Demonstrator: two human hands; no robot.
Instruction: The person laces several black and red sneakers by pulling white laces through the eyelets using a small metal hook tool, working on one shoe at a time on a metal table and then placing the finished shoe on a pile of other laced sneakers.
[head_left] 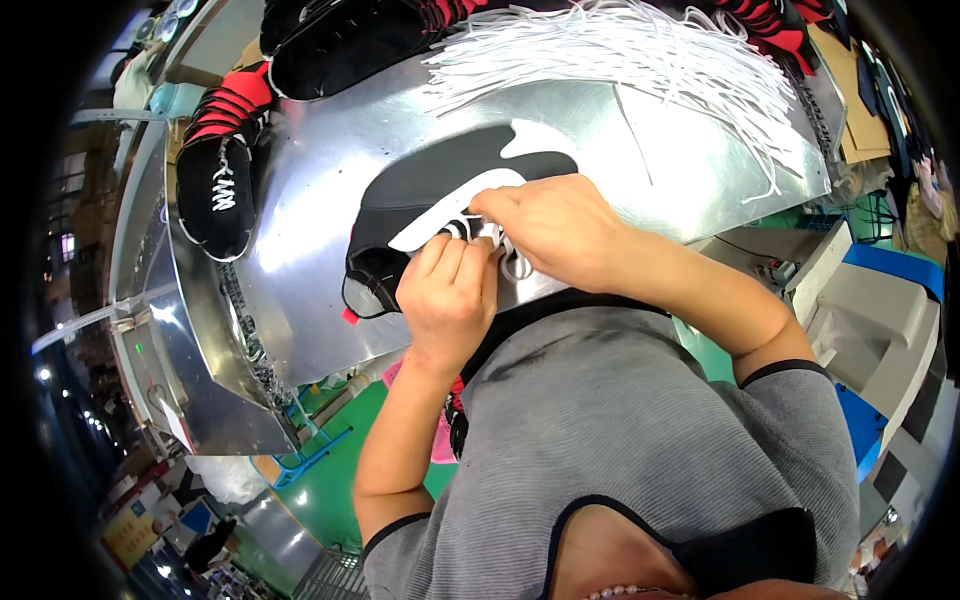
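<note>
A dark grey and black shoe upper [420, 185] lies on its side on the shiny metal table, with a white band [455, 205] along its lacing edge and a small red tab near the heel. White shoelace [517, 264] loops hang out between my hands. My left hand [450, 295] is closed, its fingers curled at the lacing edge around the lace. My right hand [560, 230] presses thumb and finger together over the white band and lace. The fingertips of both hands partly hide the lace and the eyelets.
A large pile of white shoelaces [620, 55] spreads over the far side of the metal table [310, 180]. A black-and-red shoe upper with white lacing [215, 195] sits at the left, and more black-and-red uppers [350, 45] lie along the back. A beige and blue bin [870, 310] stands at the right.
</note>
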